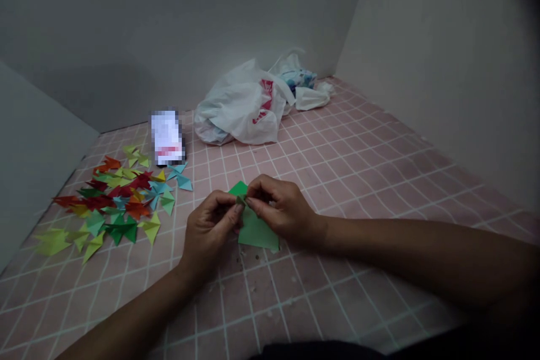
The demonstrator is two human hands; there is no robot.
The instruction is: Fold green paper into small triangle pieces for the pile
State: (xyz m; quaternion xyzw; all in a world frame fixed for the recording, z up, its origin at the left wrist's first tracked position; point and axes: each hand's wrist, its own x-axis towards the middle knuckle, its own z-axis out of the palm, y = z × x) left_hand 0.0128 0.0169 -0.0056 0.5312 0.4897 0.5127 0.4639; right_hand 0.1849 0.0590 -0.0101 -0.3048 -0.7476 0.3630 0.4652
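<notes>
Between my hands is a small piece of green origami paper (258, 232), with a brighter green corner showing behind my fingertips. My left hand (211, 222) pinches it from the left with thumb and forefinger. From the other side my right hand (280, 208) pinches the same spot, fingertips almost touching the left ones. The fold under the fingertips is partly hidden. Off to the left lies a loose pile of folded paper origami pieces (120, 191) in red, orange, yellow, green and light blue.
A phone (167, 138) with a lit, blurred screen stands behind the pile. White plastic bags (244, 104) lie against the back wall, beside a blue patterned packet (299, 79). Pink checked cloth (379, 157) covers the surface, and walls (447, 79) enclose it.
</notes>
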